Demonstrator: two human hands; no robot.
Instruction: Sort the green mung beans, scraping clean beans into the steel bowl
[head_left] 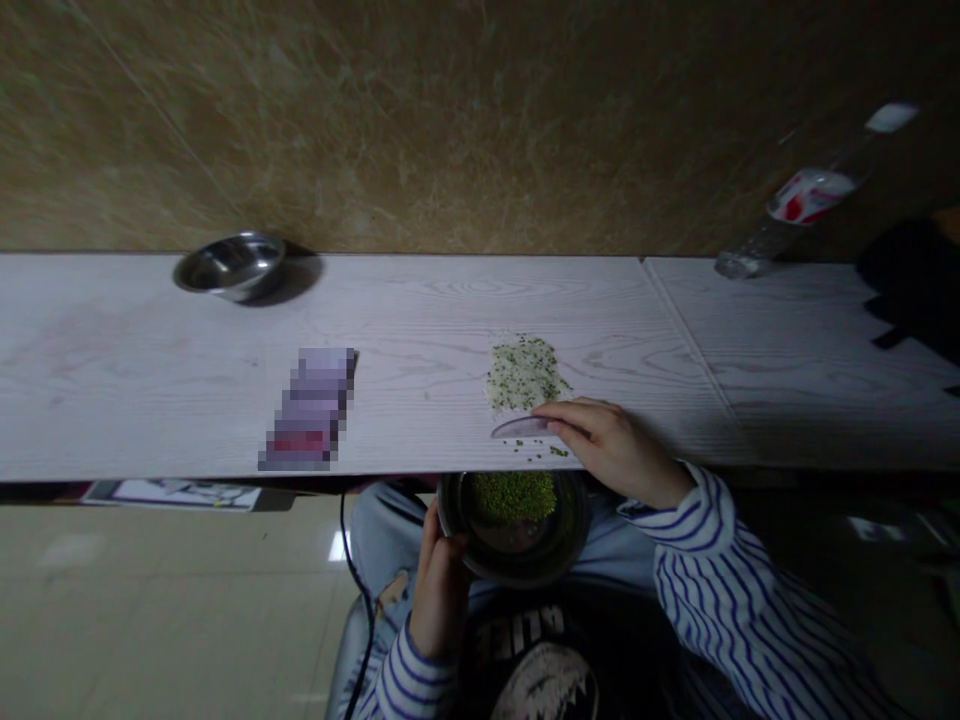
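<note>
My left hand [440, 590] is closed round the rim of a metal bowl [517, 560] held just below the table's front edge, above my lap. Green beans [514, 495] fill the bowl's far side. My right hand [611, 445] rests on the white table [150, 380] near its front edge, fingers pressed on a thin flat card [517, 428]. The card lies at the near side of a heap of mixed green and white grains [523, 373]. A few loose green grains [536, 452] lie between the card and the edge.
A second steel bowl [231, 265] stands at the back left against the brown wall. A blurred rectangular object [311, 408] lies left of the heap. A plastic bottle [806, 195] lies at the back right, beside a dark object [911, 290]. Tiled floor shows below left.
</note>
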